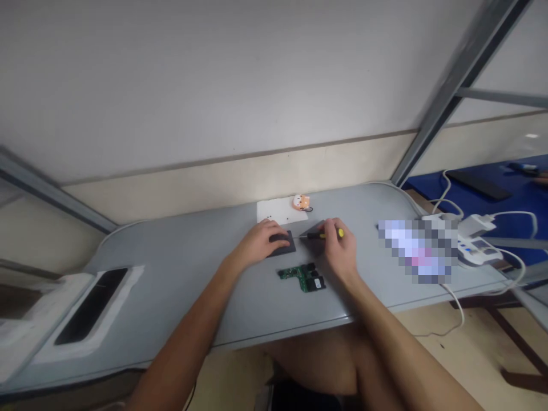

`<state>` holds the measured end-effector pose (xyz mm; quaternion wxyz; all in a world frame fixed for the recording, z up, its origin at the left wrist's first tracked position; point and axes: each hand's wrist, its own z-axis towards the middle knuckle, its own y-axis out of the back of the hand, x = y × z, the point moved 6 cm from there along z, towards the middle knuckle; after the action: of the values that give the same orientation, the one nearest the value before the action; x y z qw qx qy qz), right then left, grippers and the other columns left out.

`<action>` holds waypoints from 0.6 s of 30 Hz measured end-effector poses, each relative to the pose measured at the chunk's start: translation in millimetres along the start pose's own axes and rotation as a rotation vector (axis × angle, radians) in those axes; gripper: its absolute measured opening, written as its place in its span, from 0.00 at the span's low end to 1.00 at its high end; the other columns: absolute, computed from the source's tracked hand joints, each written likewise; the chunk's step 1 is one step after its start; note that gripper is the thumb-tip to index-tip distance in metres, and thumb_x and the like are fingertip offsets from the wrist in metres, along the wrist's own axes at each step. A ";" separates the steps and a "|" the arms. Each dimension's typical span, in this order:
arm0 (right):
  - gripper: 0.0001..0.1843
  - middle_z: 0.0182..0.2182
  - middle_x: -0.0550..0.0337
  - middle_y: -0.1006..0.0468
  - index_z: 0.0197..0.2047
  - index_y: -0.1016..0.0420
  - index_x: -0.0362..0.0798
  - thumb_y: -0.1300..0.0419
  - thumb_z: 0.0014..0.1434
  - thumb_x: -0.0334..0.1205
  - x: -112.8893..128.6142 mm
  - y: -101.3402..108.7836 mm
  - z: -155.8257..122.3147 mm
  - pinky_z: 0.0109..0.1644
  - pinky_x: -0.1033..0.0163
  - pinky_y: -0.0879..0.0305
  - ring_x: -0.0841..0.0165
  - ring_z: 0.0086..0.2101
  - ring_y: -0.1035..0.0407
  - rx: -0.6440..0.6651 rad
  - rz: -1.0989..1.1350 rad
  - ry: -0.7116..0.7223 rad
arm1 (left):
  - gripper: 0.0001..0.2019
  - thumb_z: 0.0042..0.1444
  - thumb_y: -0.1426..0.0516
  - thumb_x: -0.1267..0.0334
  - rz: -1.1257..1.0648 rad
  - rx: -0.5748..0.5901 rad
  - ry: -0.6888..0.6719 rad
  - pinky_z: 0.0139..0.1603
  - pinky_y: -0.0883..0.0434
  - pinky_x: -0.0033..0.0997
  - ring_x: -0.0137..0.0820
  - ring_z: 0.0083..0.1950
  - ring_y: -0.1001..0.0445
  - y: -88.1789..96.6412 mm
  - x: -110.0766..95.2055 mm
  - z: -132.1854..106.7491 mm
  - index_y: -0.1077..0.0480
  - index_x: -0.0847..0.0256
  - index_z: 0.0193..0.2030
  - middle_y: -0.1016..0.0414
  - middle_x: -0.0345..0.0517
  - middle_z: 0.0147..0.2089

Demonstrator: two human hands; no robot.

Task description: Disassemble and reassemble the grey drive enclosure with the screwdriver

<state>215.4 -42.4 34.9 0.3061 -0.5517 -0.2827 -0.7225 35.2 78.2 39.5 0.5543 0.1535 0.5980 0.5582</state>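
My left hand [264, 242] is closed on a dark flat rectangular piece [289, 246], with the thumb and fingers along its edges on the table. In my right hand [341, 245] is a screwdriver [315, 235] with a black and yellow handle. Its thin shaft points left, the tip close to the piece's right edge; whether they touch I cannot tell. Another dark flat part [317, 246] lies beneath the screwdriver, partly hidden by the right hand. Nearer to me lies a green circuit board [303, 278] with black components.
Behind my hands is a white paper [274, 210] with several tiny dark bits and an orange-and-white figure-like case [301, 202]. A black phone [93, 308] lies at left. To the right are a blurred-out screen [415, 251] and a power strip [478, 251] with cables.
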 end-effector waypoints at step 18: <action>0.23 0.20 0.65 0.26 0.34 0.28 0.51 0.45 0.66 0.62 -31.8 20.6 17.6 0.32 0.59 0.36 0.64 0.22 0.28 -0.133 0.135 -0.200 | 0.07 0.65 0.38 0.60 0.200 -0.071 0.219 0.47 0.30 0.38 0.40 0.45 0.24 -11.7 56.8 79.2 0.18 0.57 0.40 0.18 0.49 0.42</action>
<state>248.4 -38.6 9.5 0.2872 -0.6577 -0.2255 -0.6589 87.2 159.3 20.6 0.4324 0.1309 0.6163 0.6450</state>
